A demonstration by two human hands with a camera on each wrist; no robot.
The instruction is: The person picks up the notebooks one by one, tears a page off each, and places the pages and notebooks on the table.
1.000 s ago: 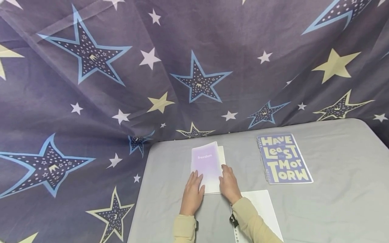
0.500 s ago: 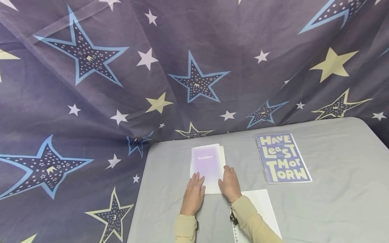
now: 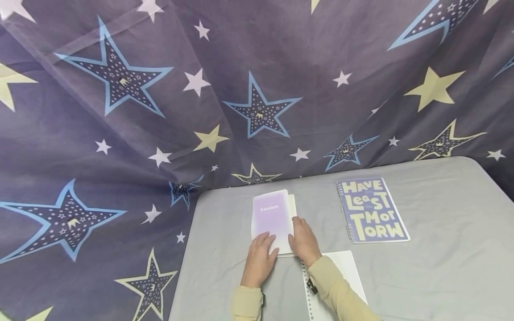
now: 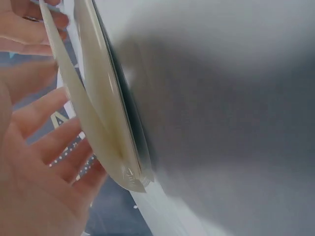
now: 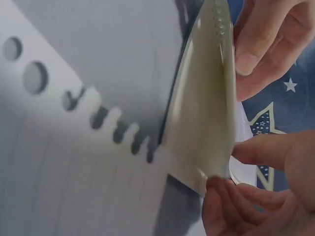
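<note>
A notebook [image 3: 272, 218] with a pale purple cover marked "freedom" lies at the middle left of the grey surface. Its cover stands slightly apart from the cream pages, which show along the right edge. My left hand [image 3: 259, 260] rests on the cover's lower left with fingers extended; in the left wrist view its fingertips [image 4: 69, 125] touch the cover's outer face. At the notebook's right edge, my right hand [image 3: 304, 243] pinches it between thumb and curled fingers. From the right wrist view, the gap between cover and pages opens toward the camera, beside my right hand [image 5: 256, 196].
White sheets [image 3: 347, 267] with a row of punched holes lie under my right forearm, close to the notebook's lower right. A spiral notebook [image 3: 373, 209] with large yellow letters lies farther right. Behind the grey bed-like surface [image 3: 441, 209] hangs a star-patterned curtain [image 3: 313, 44].
The cover has dropped flatter, then tilted up again slightly. My left hand has shifted a little right across the cover's lower part. The right hand stays at the edge.
</note>
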